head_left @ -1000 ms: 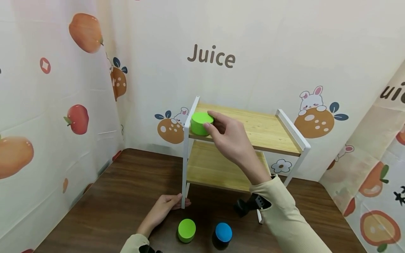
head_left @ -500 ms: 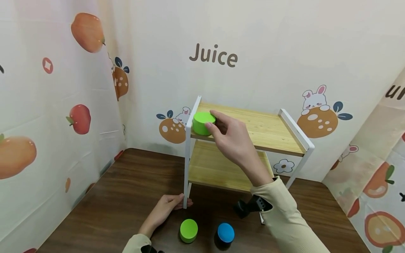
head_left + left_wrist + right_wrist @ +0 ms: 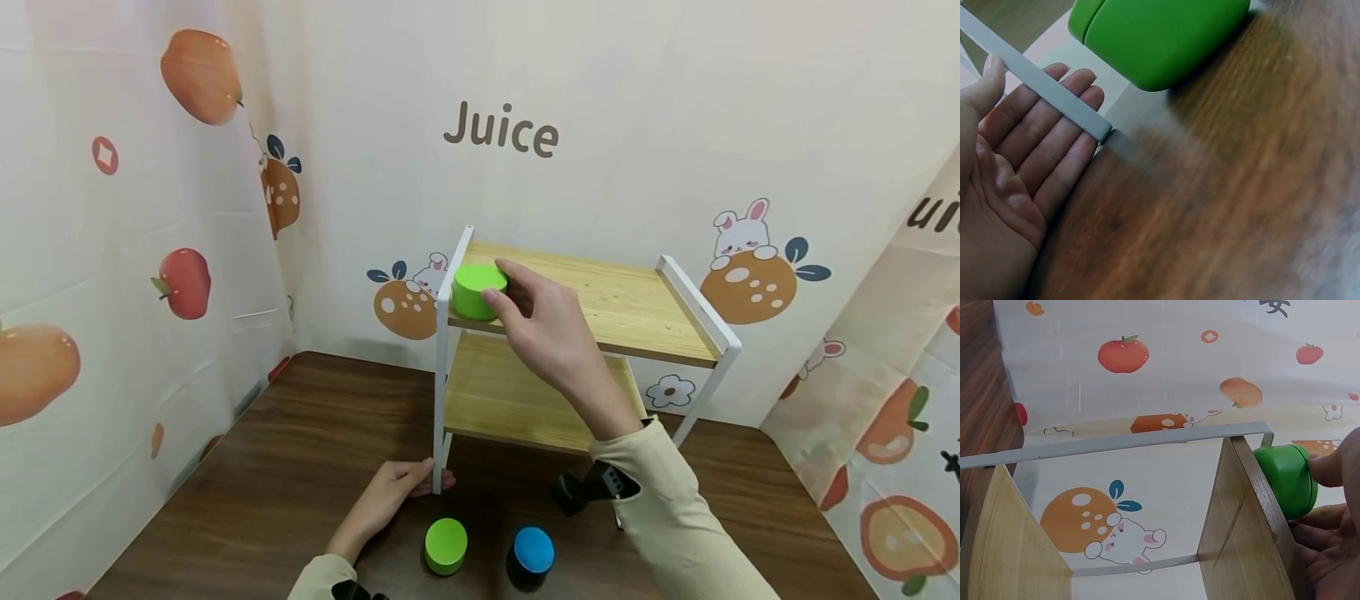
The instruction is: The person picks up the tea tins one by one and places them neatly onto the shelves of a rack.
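A small two-tier shelf rack (image 3: 525, 400) with wooden boards and a white frame stands on the table. My right hand (image 3: 543, 325) pinches a round green lidded container (image 3: 477, 293) between thumb and fingers, at the front left corner of the top board. In the right wrist view, the green container (image 3: 1285, 478) stands on the board beside the white frame. My left hand (image 3: 393, 492) holds the front left leg (image 3: 1054, 94) near its foot, thumb on one side and extended fingers behind it. Close by is a second green container (image 3: 446, 546).
A round container with a blue lid and dark body (image 3: 533, 554) stands right of the second green one on the dark wooden table (image 3: 247, 492). Printed curtains (image 3: 360, 167) hang behind and beside the table. The lower board (image 3: 517, 392) lies under the right forearm.
The view shifts slightly from side to side. Both hands keep their places, and the green container stays at the top board's left corner.
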The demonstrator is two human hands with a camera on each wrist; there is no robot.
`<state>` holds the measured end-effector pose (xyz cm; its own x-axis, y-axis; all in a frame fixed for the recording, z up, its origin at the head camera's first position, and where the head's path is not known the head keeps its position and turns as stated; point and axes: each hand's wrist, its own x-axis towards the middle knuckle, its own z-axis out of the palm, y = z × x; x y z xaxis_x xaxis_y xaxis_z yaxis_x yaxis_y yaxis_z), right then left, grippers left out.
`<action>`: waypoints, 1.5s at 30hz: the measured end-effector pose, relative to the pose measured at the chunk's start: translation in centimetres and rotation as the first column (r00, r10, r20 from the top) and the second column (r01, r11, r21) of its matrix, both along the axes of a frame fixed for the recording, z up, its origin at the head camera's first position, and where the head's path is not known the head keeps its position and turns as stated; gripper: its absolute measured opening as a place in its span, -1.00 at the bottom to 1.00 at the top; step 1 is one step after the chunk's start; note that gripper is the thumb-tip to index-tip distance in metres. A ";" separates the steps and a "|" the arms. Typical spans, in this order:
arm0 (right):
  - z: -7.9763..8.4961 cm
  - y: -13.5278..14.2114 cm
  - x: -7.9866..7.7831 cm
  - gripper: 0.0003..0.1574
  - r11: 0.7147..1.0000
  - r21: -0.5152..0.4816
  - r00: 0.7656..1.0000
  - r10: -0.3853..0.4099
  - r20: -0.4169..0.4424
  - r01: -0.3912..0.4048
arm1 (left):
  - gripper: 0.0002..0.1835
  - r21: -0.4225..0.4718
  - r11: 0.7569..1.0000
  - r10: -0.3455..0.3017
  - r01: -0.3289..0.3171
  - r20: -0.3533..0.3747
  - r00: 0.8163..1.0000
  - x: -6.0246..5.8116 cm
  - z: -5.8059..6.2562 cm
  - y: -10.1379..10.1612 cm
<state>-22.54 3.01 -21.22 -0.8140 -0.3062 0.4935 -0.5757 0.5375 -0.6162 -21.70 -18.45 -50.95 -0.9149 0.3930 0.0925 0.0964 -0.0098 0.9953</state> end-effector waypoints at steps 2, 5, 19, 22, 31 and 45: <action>-0.1 0.0 0.1 -0.35 1.000 -0.025 1.000 0.006 -0.001 -0.006 | -0.46 -0.005 1.000 0.003 -0.003 0.005 1.000 0.1 0.1 -0.1; -0.4 0.3 0.2 -0.38 0.991 -0.126 0.998 0.042 -0.039 -0.047 | -0.46 0.005 1.000 -0.002 0.002 0.017 1.000 0.2 0.1 -0.1; -2.6 2.4 3.1 -0.43 0.914 -0.326 0.957 0.168 -0.234 -0.241 | -0.46 -0.006 1.000 0.008 -0.008 0.000 1.000 -0.2 -0.2 -0.1; -3.2 3.0 3.9 -0.41 0.920 -0.299 0.936 0.156 -0.314 -0.254 | -0.45 -0.010 1.000 0.014 -0.014 0.006 1.000 -0.2 -0.2 -0.1; -7.7 4.7 5.4 -0.50 0.888 -0.289 0.881 0.219 -0.420 -0.359 | -0.45 0.001 1.000 0.012 -0.013 0.047 0.999 -0.1 -0.2 0.1; -19.2 8.0 8.0 -0.52 0.915 -0.329 0.970 0.195 -0.144 -0.233 | -0.46 -0.005 1.000 0.009 -0.009 0.015 1.000 -0.1 0.1 0.2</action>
